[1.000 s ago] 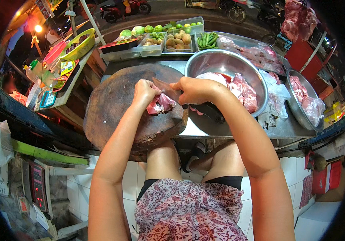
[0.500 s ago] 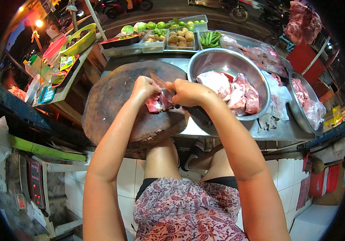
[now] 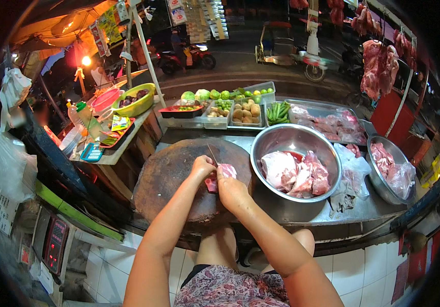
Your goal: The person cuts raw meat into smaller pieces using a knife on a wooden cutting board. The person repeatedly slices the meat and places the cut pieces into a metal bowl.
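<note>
A thick round wooden chopping block (image 3: 163, 176) lies in front of me on the metal table. On it is a piece of raw meat (image 3: 227, 171), pink and pale, partly covered by both hands. My left hand (image 3: 203, 168) is closed, gripping the meat's left side. My right hand (image 3: 231, 192) is closed around a knife (image 3: 212, 153); its narrow blade points away from me and slightly left, between my hands and against the meat. The handle is hidden in my fist.
Right of the block stands a steel bowl (image 3: 254, 158) with large meat cuts. Beyond it are a tray of bagged meat (image 3: 327, 124) and another steel bowl (image 3: 410, 197). Vegetable containers (image 3: 217, 123) line the table's back. Meat (image 3: 376, 69) hangs at the upper right.
The view has tilted up, so the table sits lower in the picture. My hands have shifted on the meat, and more of it shows beyond my right hand.
</note>
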A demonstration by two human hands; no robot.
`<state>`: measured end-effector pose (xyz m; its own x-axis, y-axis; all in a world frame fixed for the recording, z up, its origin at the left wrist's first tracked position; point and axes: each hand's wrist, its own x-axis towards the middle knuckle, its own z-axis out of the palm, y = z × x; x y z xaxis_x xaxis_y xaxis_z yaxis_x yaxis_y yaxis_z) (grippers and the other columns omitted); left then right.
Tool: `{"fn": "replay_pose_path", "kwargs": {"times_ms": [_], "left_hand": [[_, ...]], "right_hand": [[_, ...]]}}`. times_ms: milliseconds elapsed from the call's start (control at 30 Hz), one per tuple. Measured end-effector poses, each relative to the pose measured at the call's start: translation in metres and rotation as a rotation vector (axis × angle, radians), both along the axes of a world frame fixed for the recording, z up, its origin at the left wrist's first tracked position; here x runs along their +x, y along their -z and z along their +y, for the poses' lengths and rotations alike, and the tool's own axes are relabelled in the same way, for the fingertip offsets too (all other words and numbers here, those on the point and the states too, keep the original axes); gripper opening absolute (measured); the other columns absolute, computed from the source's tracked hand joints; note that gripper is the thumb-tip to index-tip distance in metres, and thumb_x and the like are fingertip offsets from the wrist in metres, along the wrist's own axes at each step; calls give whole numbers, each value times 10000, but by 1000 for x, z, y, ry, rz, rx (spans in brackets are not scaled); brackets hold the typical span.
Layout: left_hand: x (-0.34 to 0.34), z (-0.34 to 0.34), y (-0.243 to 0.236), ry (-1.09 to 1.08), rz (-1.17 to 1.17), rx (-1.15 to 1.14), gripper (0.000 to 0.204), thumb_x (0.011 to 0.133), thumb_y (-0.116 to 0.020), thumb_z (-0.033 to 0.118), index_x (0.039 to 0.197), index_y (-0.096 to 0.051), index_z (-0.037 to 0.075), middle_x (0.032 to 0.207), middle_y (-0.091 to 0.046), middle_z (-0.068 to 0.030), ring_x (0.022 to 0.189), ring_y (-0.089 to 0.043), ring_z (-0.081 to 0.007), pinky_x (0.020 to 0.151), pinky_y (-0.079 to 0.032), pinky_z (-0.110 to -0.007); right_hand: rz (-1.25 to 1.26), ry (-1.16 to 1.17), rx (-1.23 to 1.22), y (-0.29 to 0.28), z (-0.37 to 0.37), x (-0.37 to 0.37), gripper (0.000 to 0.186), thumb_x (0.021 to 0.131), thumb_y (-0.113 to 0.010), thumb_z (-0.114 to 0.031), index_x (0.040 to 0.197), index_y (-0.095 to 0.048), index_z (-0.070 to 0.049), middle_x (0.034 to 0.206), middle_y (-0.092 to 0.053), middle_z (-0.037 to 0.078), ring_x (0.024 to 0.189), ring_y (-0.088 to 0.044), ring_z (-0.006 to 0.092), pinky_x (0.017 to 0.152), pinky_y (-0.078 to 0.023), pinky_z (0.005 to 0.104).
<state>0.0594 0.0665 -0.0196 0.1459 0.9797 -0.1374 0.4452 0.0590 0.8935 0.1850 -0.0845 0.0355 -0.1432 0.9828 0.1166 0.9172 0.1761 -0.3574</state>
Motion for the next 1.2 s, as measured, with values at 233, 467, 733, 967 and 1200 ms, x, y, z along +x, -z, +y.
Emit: {"fn": "replay_pose_path", "kwargs": {"times_ms": [233,467,733,967,1200], "left_hand": [[-9,-7,14,28,-289,-19,215,699,-657,-80,886,-716,8,798,-698,-63,687,-637,-160,610,-521,-322],[-7,-15,5,9,-373,-154,175,777,-728,-6,891,-596,1,754,-665,-113,589,-643,-178,515,-548,-328],[6,-10,0,36,-39,-43,204,794,-770,88,892,-602,27,735,-653,-78,611,-633,-153,504,-547,-304],[-1,6,14,23,-24,-33,230,725,-788,155,809,-633,8,696,-675,-104,557,-649,-171,498,-528,-319],[-2,-4,9,24,-184,-68,176,800,-745,80,809,-590,-1,715,-669,-125,579,-655,-186,490,-556,-326]], "right_hand": [[-325,68,74,11,-15,-31,698,855,-592,-103,1487,-332,38,798,-715,142,667,-714,248,594,-589,387],[193,-12,148,-2,-1,28,583,816,-558,-18,1380,-435,64,797,-660,307,755,-677,445,671,-538,528],[320,-57,76,-16,-32,46,619,768,-561,-9,1378,-468,32,833,-628,347,812,-656,473,765,-515,539],[326,-33,-10,-14,-42,47,592,788,-544,-26,1377,-490,-1,876,-626,341,860,-657,455,785,-510,509],[194,-33,-137,-12,-33,42,606,788,-515,-5,1388,-452,50,954,-649,326,930,-654,441,842,-511,504]]}}
